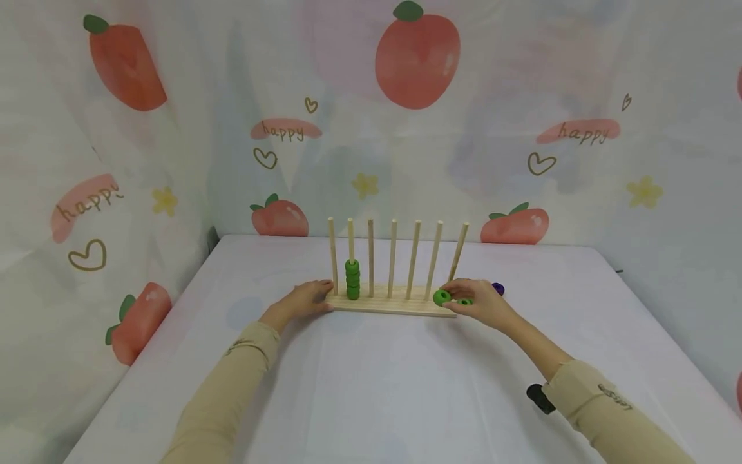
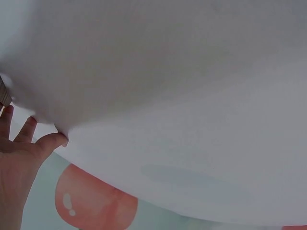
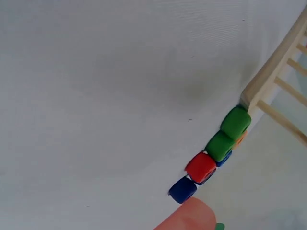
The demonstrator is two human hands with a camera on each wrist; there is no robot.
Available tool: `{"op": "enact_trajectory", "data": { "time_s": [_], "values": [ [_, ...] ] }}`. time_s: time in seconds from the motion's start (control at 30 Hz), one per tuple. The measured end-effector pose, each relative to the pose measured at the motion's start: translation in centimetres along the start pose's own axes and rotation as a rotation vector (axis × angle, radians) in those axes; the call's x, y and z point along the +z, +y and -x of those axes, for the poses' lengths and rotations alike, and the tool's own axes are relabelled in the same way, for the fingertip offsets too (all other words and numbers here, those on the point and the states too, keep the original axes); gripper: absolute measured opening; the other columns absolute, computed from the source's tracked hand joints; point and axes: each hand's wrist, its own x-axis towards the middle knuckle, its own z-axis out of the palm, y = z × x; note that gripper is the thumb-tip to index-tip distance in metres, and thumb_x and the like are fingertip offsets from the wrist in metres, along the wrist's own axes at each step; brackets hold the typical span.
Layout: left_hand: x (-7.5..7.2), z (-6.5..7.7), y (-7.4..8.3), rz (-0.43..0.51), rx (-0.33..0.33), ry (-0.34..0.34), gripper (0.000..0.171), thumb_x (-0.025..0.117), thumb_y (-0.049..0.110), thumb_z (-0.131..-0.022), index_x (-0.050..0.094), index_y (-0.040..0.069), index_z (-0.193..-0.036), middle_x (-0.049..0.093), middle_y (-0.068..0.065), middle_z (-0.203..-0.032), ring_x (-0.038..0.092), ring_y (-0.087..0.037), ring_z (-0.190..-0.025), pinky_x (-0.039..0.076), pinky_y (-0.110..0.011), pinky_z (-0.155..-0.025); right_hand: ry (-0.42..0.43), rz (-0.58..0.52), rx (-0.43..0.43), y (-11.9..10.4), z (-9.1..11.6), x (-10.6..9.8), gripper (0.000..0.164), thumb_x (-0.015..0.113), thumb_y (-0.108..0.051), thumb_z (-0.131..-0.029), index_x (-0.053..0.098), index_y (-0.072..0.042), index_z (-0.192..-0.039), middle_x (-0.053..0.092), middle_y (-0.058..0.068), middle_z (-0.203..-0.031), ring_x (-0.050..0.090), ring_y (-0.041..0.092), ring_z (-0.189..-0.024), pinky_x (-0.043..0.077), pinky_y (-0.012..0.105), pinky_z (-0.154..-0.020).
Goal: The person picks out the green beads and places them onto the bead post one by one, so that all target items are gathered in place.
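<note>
In the head view a wooden peg rack (image 1: 394, 307) stands on the table with seven upright pegs. Several green beads (image 1: 352, 280) are stacked on its second peg from the left. My left hand (image 1: 304, 298) holds the left end of the base, thumb at the front, fingers behind. In the left wrist view, fingers (image 2: 29, 127) spread beside the base's corner (image 2: 4, 93). At the rack's right end my right hand (image 1: 475, 299) pinches a green bead (image 1: 442, 298) between thumb and fingers, its hole showing. Another green bead (image 1: 464, 301) appears just under that hand.
A purple-blue bead (image 1: 498, 289) lies behind my right hand. In the right wrist view, green (image 3: 236, 122), red (image 3: 200, 166), blue (image 3: 183, 189) and orange beads (image 3: 241, 139) lie in rows off the base's end. A black object (image 1: 541, 398) rests near my right sleeve.
</note>
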Motion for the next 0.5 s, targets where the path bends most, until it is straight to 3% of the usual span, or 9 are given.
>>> {"op": "enact_trajectory", "data": {
  "time_s": [0.27, 0.5],
  "values": [
    [-0.6, -0.5, 0.0, -0.102, 0.014, -0.058, 0.059, 0.062, 0.025, -0.091, 0.043, -0.010, -0.136, 0.042, -0.024, -0.143, 0.041, -0.038, -0.133, 0.033, -0.046, -0.110, 0.057, -0.001, -0.018, -2.1, -1.8, 0.5, 0.026, 0.071, -0.003, -0.082, 0.066, 0.005, -0.106, 0.072, 0.015, -0.095, 0.069, 0.025, -0.084, 0.055, 0.043, -0.079],
    [-0.5, -0.4, -0.2, -0.067, 0.015, -0.054, 0.060, 0.060, 0.027, -0.092, 0.041, -0.009, -0.137, 0.039, -0.022, -0.146, 0.038, -0.039, -0.134, 0.030, -0.048, -0.111, 0.093, -0.042, -0.097, -3.6, -3.4, 0.8, 0.028, 0.072, 0.000, -0.079, 0.066, 0.007, -0.106, 0.072, 0.018, -0.096, 0.069, 0.028, -0.084, 0.057, 0.036, -0.079]
  ]
}}
